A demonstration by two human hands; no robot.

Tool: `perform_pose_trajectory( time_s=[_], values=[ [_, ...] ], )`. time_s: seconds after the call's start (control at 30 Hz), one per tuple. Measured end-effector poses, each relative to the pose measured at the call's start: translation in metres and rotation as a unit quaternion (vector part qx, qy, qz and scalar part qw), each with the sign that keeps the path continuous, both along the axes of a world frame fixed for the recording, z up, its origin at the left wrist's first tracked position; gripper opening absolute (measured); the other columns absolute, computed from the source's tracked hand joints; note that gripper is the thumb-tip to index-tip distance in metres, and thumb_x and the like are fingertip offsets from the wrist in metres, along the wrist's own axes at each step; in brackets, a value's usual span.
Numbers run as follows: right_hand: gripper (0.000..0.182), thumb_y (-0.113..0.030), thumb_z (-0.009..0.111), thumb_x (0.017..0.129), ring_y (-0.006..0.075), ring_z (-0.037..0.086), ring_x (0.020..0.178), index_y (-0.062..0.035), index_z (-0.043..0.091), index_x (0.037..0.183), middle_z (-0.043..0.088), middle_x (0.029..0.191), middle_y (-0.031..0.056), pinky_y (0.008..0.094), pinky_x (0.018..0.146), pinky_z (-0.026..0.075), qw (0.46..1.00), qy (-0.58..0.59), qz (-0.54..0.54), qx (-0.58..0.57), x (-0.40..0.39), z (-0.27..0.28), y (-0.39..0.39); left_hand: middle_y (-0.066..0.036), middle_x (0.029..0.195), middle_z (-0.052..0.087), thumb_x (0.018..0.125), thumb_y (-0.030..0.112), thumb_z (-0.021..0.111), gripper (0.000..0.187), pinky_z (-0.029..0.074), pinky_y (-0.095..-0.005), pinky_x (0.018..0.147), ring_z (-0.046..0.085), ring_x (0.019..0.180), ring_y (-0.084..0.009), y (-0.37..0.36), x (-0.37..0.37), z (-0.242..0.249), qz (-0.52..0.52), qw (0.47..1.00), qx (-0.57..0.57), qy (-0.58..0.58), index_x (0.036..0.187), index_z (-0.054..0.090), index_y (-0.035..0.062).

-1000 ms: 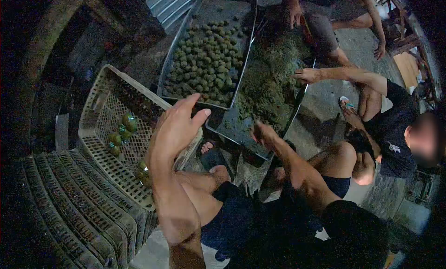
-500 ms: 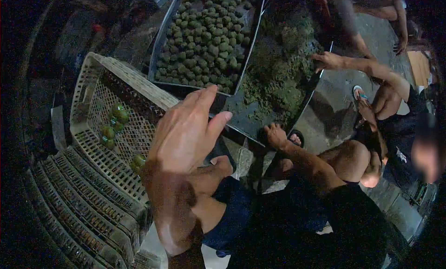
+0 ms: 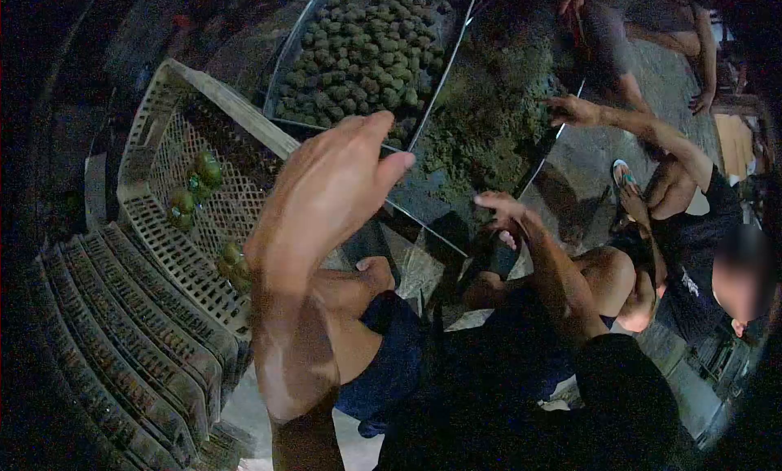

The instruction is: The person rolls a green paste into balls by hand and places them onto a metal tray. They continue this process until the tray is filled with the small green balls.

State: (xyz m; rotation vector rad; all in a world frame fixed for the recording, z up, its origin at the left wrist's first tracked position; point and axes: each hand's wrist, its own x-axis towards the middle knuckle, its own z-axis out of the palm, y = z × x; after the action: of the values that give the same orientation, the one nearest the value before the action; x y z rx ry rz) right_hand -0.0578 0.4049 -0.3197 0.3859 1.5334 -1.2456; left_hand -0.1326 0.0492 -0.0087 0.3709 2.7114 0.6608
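Observation:
My left hand [image 3: 338, 166] is large in the foreground, seen from its back, above the near edge of a metal tray. Its thumb stands apart from the outstretched fingers, and I see nothing held; the palm is hidden. The tray's left section holds many round greenish-brown balls [image 3: 366, 52]. In the right section lies a crumbly, moist green-brown mass [image 3: 481, 121]. My right hand [image 3: 507, 213] hovers near that section's front right corner, fingers partly stretched and apart, with nothing visible in them.
Left of me, a plastic crate [image 3: 147, 186] holds several green round fruits [image 3: 207, 170] on top of stacked crates [image 3: 122, 332]. Another person's hand [image 3: 574, 110] is over the tray's right edge; that person squats at right. A further person's arm [image 3: 702, 64] shows behind.
My right hand has lifted off the tray's front edge and moved slightly right and up. My left hand has risen a little. The other person's hand stays near the tray's right edge.

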Motion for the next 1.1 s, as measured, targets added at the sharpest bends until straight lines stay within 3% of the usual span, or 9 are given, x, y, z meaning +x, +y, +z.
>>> perform_pose_trajectory(
  time_s=[0.13, 0.23, 0.33, 0.4, 0.63, 0.73, 0.83, 0.9, 1.1],
  values=[
    [0.065, -0.048, 0.062, 0.085, 0.0285, 0.065, 0.075, -0.0071, 0.039, 0.13, 0.057, 0.122, 0.0172, 0.0484, 0.076, 0.052, 0.964, 0.133, -0.181, -0.14, 0.007, -0.007, -0.003, -0.022, 0.125, 0.056, 0.091, 0.034, 0.058, 0.05, 0.042, -0.0411, 0.099, 0.055, 0.115, -0.0369, 0.009, 0.002, -0.001, -0.008, 1.0, 0.004, 0.018, 0.125, 0.054, -0.0024],
    [0.072, -0.052, 0.06, 0.085, 0.0293, 0.065, 0.084, -0.0077, 0.032, 0.135, 0.051, 0.131, 0.0146, 0.0471, 0.081, 0.051, 0.99, 0.06, -0.126, -0.033, 0.0, -0.026, -0.019, -0.022, 0.125, 0.057, 0.091, 0.034, 0.057, 0.05, 0.042, -0.0407, 0.1, 0.054, 0.116, -0.0369, 0.015, 0.004, -0.002, -0.019, 0.999, 0.025, 0.043, 0.125, 0.054, -0.0021],
    [0.065, -0.034, 0.065, 0.088, 0.0277, 0.062, 0.087, -0.0008, 0.036, 0.137, 0.061, 0.116, 0.0153, 0.0429, 0.074, 0.049, 0.902, 0.119, -0.392, -0.138, 0.017, -0.017, -0.033, -0.023, 0.124, 0.057, 0.091, 0.035, 0.056, 0.05, 0.041, -0.0408, 0.1, 0.053, 0.117, -0.0372, 0.02, 0.006, 0.0, -0.045, 0.998, 0.015, 0.041, 0.125, 0.054, -0.0016],
    [0.064, -0.038, 0.063, 0.089, 0.0256, 0.063, 0.08, 0.0032, 0.042, 0.132, 0.065, 0.104, 0.018, 0.0371, 0.07, 0.049, 0.924, 0.302, 0.025, 0.233, 0.003, 0.035, -0.04, -0.023, 0.124, 0.057, 0.091, 0.035, 0.056, 0.05, 0.041, -0.0408, 0.1, 0.052, 0.118, -0.0373, 0.021, 0.008, 0.001, -0.049, 0.999, -0.003, 0.02, 0.125, 0.054, -0.0015],
    [0.048, -0.041, 0.063, 0.088, 0.0176, 0.058, 0.06, 0.0022, 0.054, 0.108, 0.062, 0.076, 0.0138, 0.03, 0.051, 0.047, 0.926, 0.358, -0.107, 0.06, 0.032, 0.074, -0.019, -0.022, 0.11, 0.062, 0.09, 0.033, 0.055, 0.038, 0.045, -0.0476, 0.091, 0.057, 0.107, -0.0392, 0.008, 0.023, 0.0, -0.023, 0.997, 0.02, 0.066, 0.11, 0.058, 0.0002],
    [0.042, -0.042, 0.068, 0.084, 0.0162, 0.045, 0.041, -0.0033, 0.055, 0.09, 0.057, 0.07, 0.0085, 0.0311, 0.041, 0.037, 0.906, 0.096, -0.405, -0.074, 0.037, 0.117, -0.038, -0.023, 0.11, 0.062, 0.09, 0.033, 0.056, 0.039, 0.045, -0.0473, 0.091, 0.057, 0.107, -0.0391, 0.005, 0.027, -0.005, -0.03, 0.995, 0.04, 0.092, 0.112, 0.058, -0.0003],
    [0.045, -0.048, 0.067, 0.082, 0.016, 0.049, 0.048, -0.0045, 0.056, 0.078, 0.056, 0.069, 0.0073, 0.0335, 0.044, 0.038, 0.934, 0.207, -0.291, -0.005, 0.038, 0.111, -0.056, -0.024, 0.124, 0.057, 0.089, 0.036, 0.058, 0.051, 0.041, -0.0421, 0.1, 0.053, 0.117, -0.0381, 0.007, 0.032, 0.002, -0.034, 0.999, 0.011, 0.022, 0.125, 0.054, -0.0012],
    [0.054, -0.05, 0.065, 0.082, 0.0242, 0.065, 0.073, 0.0, 0.065, 0.103, 0.068, 0.084, 0.0113, 0.0335, 0.068, 0.051, 0.922, 0.284, -0.126, 0.231, 0.031, 0.069, -0.042, -0.023, 0.11, 0.062, 0.09, 0.032, 0.057, 0.04, 0.045, -0.0475, 0.091, 0.057, 0.106, -0.0393, 0.008, 0.035, -0.007, -0.042, 0.996, 0.037, 0.076, 0.112, 0.057, -0.0015],
    [0.078, -0.046, 0.065, 0.084, 0.0273, 0.06, 0.1, 0.0079, 0.039, 0.133, 0.061, 0.113, 0.0209, 0.0356, 0.074, 0.048, 0.942, 0.258, -0.062, 0.207, 0.035, 0.104, -0.044, -0.024, 0.108, 0.063, 0.089, 0.032, 0.058, 0.039, 0.045, -0.0478, 0.09, 0.058, 0.104, -0.0396, 0.006, 0.039, -0.003, -0.026, 0.996, 0.041, 0.076, 0.108, 0.058, -0.0018]
  ],
)
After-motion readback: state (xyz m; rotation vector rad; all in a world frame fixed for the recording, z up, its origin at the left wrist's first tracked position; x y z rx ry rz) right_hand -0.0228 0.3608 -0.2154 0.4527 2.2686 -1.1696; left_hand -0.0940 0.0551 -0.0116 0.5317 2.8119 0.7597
